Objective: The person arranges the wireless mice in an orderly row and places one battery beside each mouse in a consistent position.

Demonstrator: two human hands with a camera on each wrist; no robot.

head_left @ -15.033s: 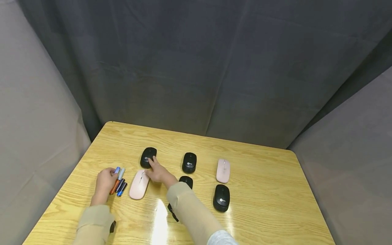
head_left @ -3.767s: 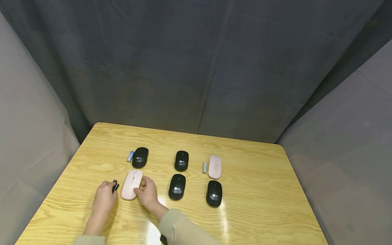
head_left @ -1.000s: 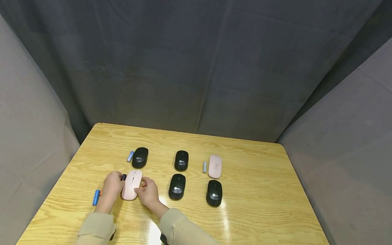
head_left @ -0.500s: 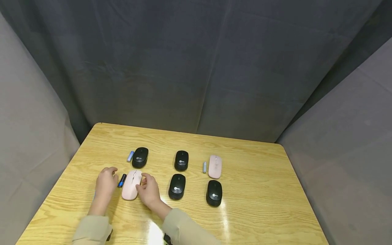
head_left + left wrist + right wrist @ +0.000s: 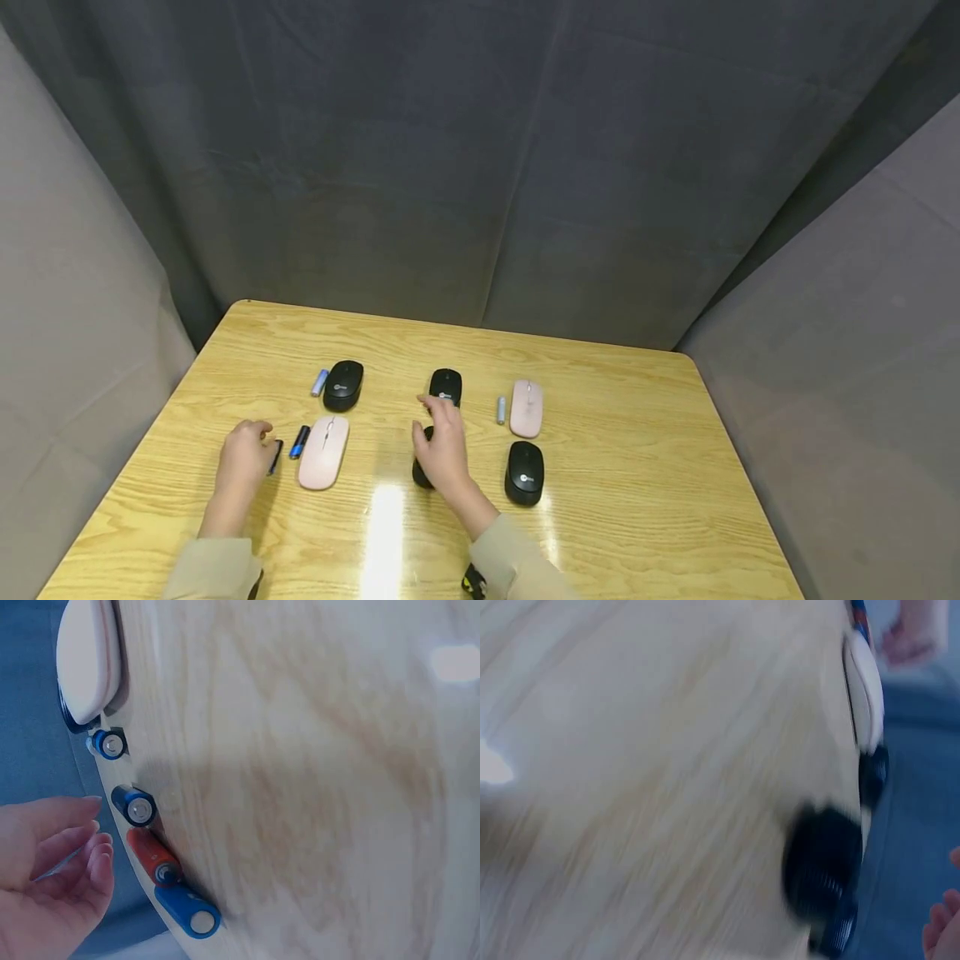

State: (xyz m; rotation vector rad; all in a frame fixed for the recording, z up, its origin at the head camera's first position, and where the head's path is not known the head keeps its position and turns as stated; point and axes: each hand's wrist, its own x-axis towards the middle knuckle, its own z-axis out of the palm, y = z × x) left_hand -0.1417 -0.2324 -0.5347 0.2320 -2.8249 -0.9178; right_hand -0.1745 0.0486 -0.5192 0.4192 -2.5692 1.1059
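My left hand, fingers loosely bent and empty, is beside a dark battery. In the left wrist view the hand is beside a dark-blue battery, an orange-red one and a blue one. A black-and-blue battery lies just left of the pale pink mouse. My right hand, fingers spread and holding nothing, is over a black mouse, partly hiding it and the one behind. The right wrist view is blurred.
A black mouse has a light-blue battery at its left. Farther right on the wooden table are a pink mouse, a pale battery and another black mouse. Curtains surround the table.
The black-and-blue battery was released beside the near pink mouse. My left hand has moved left from it. My right hand has left that mouse and moved right, over the middle black mice.
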